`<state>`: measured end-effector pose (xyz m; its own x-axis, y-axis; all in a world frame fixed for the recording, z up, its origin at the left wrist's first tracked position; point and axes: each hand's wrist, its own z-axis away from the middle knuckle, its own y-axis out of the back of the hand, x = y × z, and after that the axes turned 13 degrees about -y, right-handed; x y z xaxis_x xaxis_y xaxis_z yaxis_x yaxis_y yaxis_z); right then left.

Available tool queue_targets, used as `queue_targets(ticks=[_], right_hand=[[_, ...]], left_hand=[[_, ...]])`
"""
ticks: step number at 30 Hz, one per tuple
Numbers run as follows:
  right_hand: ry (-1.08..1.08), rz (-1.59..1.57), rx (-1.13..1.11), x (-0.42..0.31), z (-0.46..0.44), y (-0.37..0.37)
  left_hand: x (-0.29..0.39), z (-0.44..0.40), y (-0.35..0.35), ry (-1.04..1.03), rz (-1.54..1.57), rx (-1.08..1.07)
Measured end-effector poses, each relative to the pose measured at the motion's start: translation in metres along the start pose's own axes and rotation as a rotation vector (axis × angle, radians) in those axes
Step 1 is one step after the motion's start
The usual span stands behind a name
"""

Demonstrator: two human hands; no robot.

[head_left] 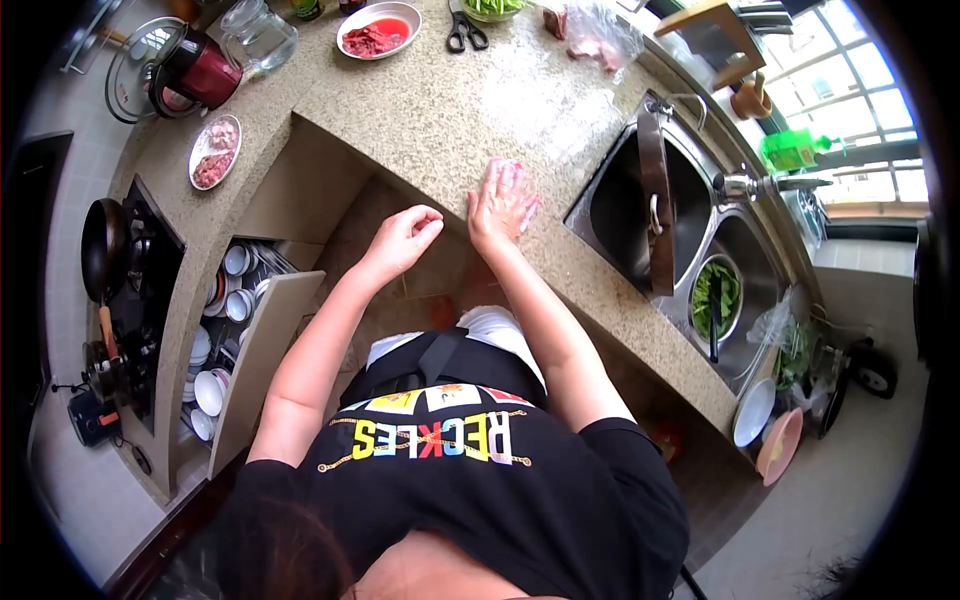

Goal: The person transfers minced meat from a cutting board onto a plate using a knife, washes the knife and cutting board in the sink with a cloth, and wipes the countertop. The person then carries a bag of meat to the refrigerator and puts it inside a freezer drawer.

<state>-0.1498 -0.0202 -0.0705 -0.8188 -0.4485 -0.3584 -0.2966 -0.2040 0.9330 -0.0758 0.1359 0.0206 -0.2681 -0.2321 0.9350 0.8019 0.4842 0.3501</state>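
Observation:
My right hand [503, 205] lies palm down near the counter's front edge, pressed over a pink and white cloth [531, 203]. Only the cloth's edges show beyond my fingers; the rest is hidden under them. Around and beyond it the speckled stone counter [440, 110] has a wet shine. My left hand [405, 240] hovers just off the counter edge, to the left of the right one. Its fingers are loosely curled together, and nothing shows in them.
A double sink [615, 220] is at right, with a greens-filled bowl [735, 290]. At the back are a plate of red meat [408, 22], black scissors [464, 30] and bagged meat [600, 35]. A minced-meat plate [236, 160] stands left; below, a dish drawer [265, 370] is pulled out.

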Motion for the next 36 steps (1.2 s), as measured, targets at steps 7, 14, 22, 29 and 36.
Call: queue_targets(ticks=[7, 14, 22, 29, 36], right_hand=[[0.158, 0.101, 0.094, 0.014, -0.152, -0.003], [-0.299, -0.013, 0.322, 0.083, -0.238, 0.013], [-0.185, -0.131, 0.437, 0.096, -0.209, 0.014], [-0.156, -0.451, 0.387, 0.084, -0.189, 0.028], [0.356, -0.272, -0.037, -0.028, -0.112, 0.012]], left_hand=[[0.005, -0.057, 0.031, 0.028, -0.139, -0.07], [-0.021, -0.14, 0.056, 0.085, -0.24, -0.085], [-0.055, -0.277, 0.052, 0.021, -0.59, 0.049], [-0.038, -0.371, 0.053, 0.182, -0.698, 0.164], [-0.051, -0.4, 0.072, 0.199, -0.647, 0.122]])
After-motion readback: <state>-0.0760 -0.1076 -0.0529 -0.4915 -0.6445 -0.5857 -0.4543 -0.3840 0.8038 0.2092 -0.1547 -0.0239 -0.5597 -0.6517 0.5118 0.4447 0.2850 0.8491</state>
